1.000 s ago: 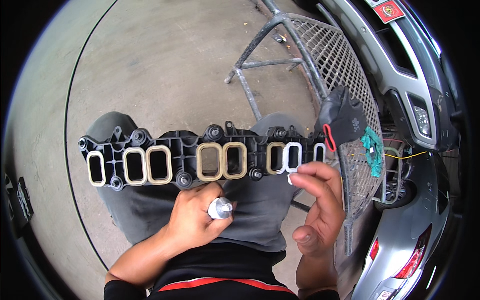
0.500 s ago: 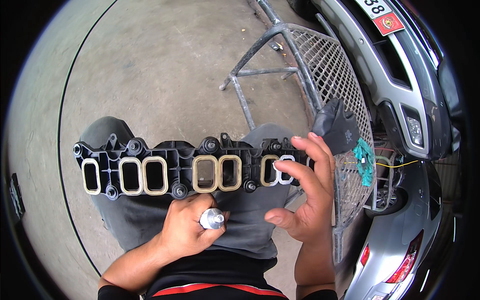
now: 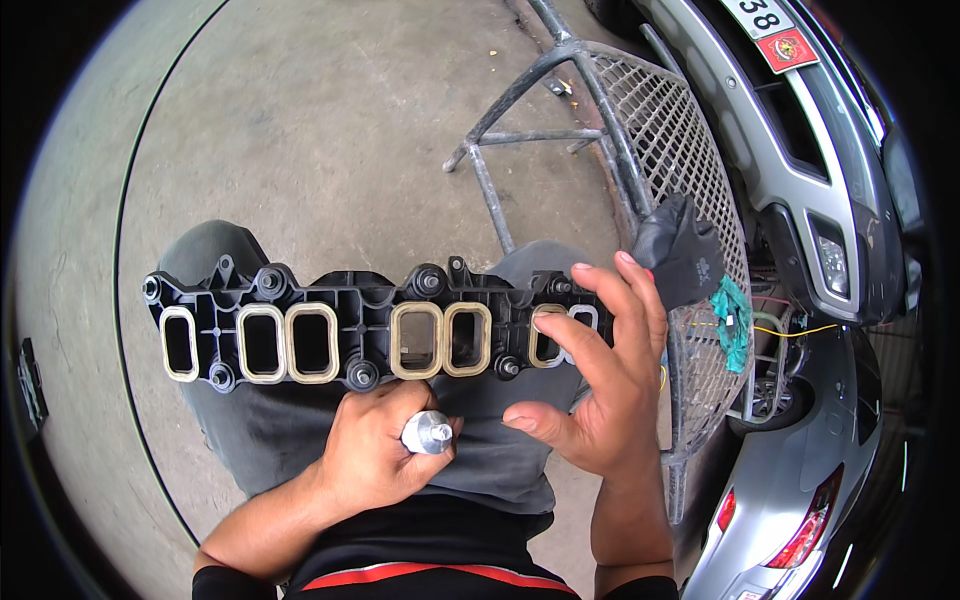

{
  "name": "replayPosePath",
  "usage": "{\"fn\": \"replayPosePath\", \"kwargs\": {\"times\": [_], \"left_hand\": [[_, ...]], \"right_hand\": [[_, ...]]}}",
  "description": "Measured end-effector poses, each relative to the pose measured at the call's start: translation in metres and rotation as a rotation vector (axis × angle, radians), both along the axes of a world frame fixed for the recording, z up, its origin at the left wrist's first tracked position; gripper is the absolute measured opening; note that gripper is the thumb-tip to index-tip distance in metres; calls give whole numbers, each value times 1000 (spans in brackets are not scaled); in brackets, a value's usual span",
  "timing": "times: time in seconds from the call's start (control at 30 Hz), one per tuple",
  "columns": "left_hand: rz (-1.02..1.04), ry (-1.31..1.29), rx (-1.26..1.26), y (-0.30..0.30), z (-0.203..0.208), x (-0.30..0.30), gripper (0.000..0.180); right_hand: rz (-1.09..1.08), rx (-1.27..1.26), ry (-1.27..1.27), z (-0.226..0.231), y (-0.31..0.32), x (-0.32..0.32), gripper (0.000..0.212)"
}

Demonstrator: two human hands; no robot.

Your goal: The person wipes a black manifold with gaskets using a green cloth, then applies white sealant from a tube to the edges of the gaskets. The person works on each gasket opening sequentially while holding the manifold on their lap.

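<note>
Resting on lap: blk manifold (image 3: pixel 370 335)

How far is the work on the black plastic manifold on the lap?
Done: the black plastic manifold lies across the knees, tan gaskets seated in the visible ports. In hand: the right hand fingers the rightmost ports; the left hand grips a small silver metal fitting. Left: that fitting is not yet mounted.
</note>
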State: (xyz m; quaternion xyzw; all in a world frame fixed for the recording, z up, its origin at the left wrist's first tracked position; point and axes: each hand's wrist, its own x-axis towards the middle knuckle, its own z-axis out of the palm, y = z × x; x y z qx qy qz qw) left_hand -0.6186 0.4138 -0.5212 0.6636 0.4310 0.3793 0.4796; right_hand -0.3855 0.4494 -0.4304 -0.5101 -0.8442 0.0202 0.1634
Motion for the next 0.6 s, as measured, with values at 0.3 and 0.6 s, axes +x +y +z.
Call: {"fn": "replayPosePath", "kwargs": {"times": [0.3, 0.6], "left_hand": [[8, -36, -38, 0, -1, -2, 29], [36, -55, -34, 1, -2, -1, 30]], "right_hand": [[-10, 32, -4, -1, 2, -1, 76], [-3, 26, -20, 6, -7, -2, 74]]}}
